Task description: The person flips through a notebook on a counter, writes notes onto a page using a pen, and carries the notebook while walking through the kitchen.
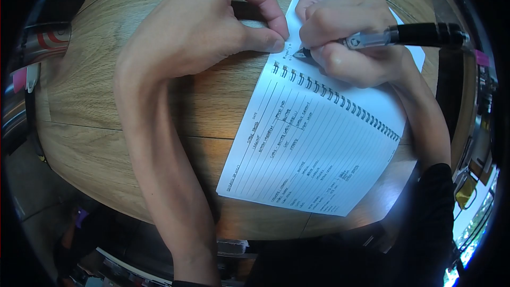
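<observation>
A spiral notebook (297, 154) lies open and slanted on the wooden table, its wire binding running across the middle. Its lower page is lined and carries handwriting; on the upper, mostly blank page a few small written words show near the left edge. My right hand (353, 34) is closed around a pen (372, 39) with a clear barrel and black end, its tip touching the upper page beside those words. At the page's left edge, my left hand (212, 24) is bent inward, thumb and index finger pinching the paper's margin. Its other fingers are partly hidden.
The round wooden table (85, 85) has a curved edge on the left and front. A shiny metal object (48, 40) with red markings is at the far left. Beyond the front edge, dark flooring shows and a person's arm (69, 234) appears at the lower left.
</observation>
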A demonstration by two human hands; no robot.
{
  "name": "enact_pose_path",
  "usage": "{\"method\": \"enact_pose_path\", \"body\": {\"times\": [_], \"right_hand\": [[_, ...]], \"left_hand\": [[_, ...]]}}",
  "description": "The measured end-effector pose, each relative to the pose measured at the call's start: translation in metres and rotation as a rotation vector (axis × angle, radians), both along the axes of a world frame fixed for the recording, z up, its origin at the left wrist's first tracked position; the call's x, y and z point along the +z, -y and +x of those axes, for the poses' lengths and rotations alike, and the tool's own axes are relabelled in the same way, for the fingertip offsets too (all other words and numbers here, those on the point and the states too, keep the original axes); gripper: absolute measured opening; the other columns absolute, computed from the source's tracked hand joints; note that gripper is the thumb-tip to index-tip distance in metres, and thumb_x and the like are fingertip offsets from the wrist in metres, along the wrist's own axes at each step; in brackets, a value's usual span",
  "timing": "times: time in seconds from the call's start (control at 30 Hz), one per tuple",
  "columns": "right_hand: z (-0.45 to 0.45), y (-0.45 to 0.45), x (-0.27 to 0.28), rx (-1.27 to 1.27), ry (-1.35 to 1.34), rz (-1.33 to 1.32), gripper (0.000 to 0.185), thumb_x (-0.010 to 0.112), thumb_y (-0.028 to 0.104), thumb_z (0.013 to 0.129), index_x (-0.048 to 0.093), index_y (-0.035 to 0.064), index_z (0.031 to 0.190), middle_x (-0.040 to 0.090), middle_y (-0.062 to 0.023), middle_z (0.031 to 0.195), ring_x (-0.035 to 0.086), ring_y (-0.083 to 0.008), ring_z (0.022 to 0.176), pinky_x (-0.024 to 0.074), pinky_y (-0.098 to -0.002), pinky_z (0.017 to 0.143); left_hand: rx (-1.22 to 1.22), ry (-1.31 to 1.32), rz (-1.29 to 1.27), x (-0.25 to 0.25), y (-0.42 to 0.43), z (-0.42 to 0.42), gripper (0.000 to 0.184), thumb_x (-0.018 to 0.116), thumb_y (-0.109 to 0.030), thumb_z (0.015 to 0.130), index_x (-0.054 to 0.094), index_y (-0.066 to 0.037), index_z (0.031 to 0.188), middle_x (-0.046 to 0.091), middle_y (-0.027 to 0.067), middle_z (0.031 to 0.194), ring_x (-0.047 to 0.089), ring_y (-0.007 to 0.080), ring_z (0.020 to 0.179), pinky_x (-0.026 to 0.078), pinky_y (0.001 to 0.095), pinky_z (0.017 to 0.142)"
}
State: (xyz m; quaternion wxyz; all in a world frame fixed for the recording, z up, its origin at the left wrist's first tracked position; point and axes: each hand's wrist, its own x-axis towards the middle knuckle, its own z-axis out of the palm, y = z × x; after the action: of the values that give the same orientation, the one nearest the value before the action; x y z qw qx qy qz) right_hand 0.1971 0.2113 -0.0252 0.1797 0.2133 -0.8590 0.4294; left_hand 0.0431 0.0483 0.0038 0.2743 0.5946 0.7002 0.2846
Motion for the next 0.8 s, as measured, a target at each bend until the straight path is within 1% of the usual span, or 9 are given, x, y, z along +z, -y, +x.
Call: {"method": "enact_pose_path", "body": {"times": [0.1, 0.2, 0.27, 0.3, 0.37, 0.5, 0.57, 0.7, 0.8], "right_hand": [[-0.0009, -0.0006, -0.0027, 0.011, 0.005, -0.073, 0.003, 0.056, 0.003, 0.064, 0.056, 0.0001, 0.065, 0.045, -0.0044, 0.05, 0.036, -0.0169, 0.041, 0.0408, -0.0312, 0.057], [-0.001, 0.0014, -0.0004, 0.0, -0.046, 0.019, 0.002, 0.056, 0.002, 0.064, 0.056, 0.0006, 0.064, 0.045, -0.0047, 0.05, 0.036, -0.017, 0.041, 0.0406, -0.0308, 0.057], [0.0012, 0.0009, -0.0019, -0.029, 0.014, -0.06, 0.001, 0.055, 0.002, 0.063, 0.055, 0.0008, 0.064, 0.046, -0.005, 0.05, 0.037, -0.0172, 0.042, 0.0406, -0.0306, 0.056], [0.0015, 0.0006, -0.0021, -0.038, 0.034, -0.086, 0.001, 0.055, 0.001, 0.063, 0.055, 0.0008, 0.064, 0.046, -0.005, 0.05, 0.037, -0.0172, 0.042, 0.0406, -0.0305, 0.056], [-0.0002, 0.0001, -0.0011, -0.022, -0.008, -0.013, 0.001, 0.056, 0.001, 0.063, 0.055, 0.0008, 0.064, 0.046, -0.0052, 0.051, 0.038, -0.017, 0.043, 0.0411, -0.0307, 0.056], [-0.0007, -0.0011, 0.0016, 0.008, -0.011, 0.032, 0.002, 0.056, 0.001, 0.063, 0.056, 0.0006, 0.065, 0.048, -0.0054, 0.051, 0.039, -0.0168, 0.044, 0.0422, -0.0314, 0.055], [-0.0006, -0.002, -0.0009, 0.006, 0.012, -0.031, 0.001, 0.057, 0.001, 0.064, 0.056, 0.0006, 0.065, 0.048, -0.0055, 0.052, 0.04, -0.0167, 0.045, 0.0425, -0.0316, 0.055], [0.0003, -0.0028, -0.0021, -0.002, -0.024, 0.023, 0.001, 0.057, 0.001, 0.065, 0.056, 0.0006, 0.065, 0.048, -0.0054, 0.051, 0.041, -0.0168, 0.045, 0.0423, -0.0312, 0.055], [0.0018, -0.0041, -0.0002, -0.003, 0.043, -0.084, 0.001, 0.057, 0.001, 0.066, 0.056, 0.0004, 0.065, 0.049, -0.0057, 0.052, 0.042, -0.0167, 0.046, 0.0419, -0.0308, 0.054]], "left_hand": [[0.002, 0.068, 0.024, 0.0002, 0.0001, 0.0004, 0.019, 0.088, -0.017, 0.069, 0.082, -0.015, 0.087, 0.051, 0.0033, 0.111, 0.044, 0.0228, 0.113, 0.034, 0.037, 0.101], [0.001, 0.061, 0.018, 0.0001, 0.0004, -0.0003, 0.02, 0.089, -0.017, 0.069, 0.082, -0.014, 0.087, 0.051, 0.0034, 0.111, 0.044, 0.023, 0.112, 0.036, 0.0365, 0.1], [-0.004, 0.052, 0.019, -0.0011, 0.0007, -0.001, 0.02, 0.089, -0.016, 0.068, 0.082, -0.014, 0.087, 0.051, 0.0034, 0.111, 0.044, 0.023, 0.112, 0.036, 0.0363, 0.099], [-0.01, 0.08, 0.029, -0.0018, 0.0004, -0.0015, 0.02, 0.089, -0.017, 0.069, 0.082, -0.014, 0.087, 0.051, 0.0034, 0.111, 0.044, 0.0227, 0.113, 0.036, 0.036, 0.1], [-0.016, 0.107, 0.04, -0.0013, 0.0005, -0.0019, 0.02, 0.089, -0.017, 0.069, 0.082, -0.014, 0.087, 0.051, 0.0033, 0.111, 0.044, 0.0224, 0.113, 0.035, 0.0357, 0.1], [-0.02, 0.039, 0.028, 0.0003, 0.001, -0.0014, 0.02, 0.089, -0.018, 0.069, 0.082, -0.015, 0.087, 0.051, 0.0028, 0.111, 0.043, 0.0221, 0.113, 0.03, 0.037, 0.103], [-0.021, 0.011, 0.036, 0.0014, 0.0, -0.0004, 0.019, 0.089, -0.019, 0.069, 0.082, -0.015, 0.087, 0.052, 0.0027, 0.111, 0.044, 0.0222, 0.113, 0.028, 0.0375, 0.103], [0.01, -0.055, -0.028, 0.0041, -0.002, 0.0024, 0.019, 0.089, -0.019, 0.069, 0.082, -0.016, 0.086, 0.052, 0.0025, 0.111, 0.044, 0.0222, 0.113, 0.026, 0.0386, 0.104], [0.009, -0.056, -0.03, 0.0041, -0.0027, 0.0022, 0.019, 0.089, -0.019, 0.069, 0.082, -0.016, 0.086, 0.052, 0.0024, 0.111, 0.044, 0.022, 0.113, 0.027, 0.0385, 0.104]]}}
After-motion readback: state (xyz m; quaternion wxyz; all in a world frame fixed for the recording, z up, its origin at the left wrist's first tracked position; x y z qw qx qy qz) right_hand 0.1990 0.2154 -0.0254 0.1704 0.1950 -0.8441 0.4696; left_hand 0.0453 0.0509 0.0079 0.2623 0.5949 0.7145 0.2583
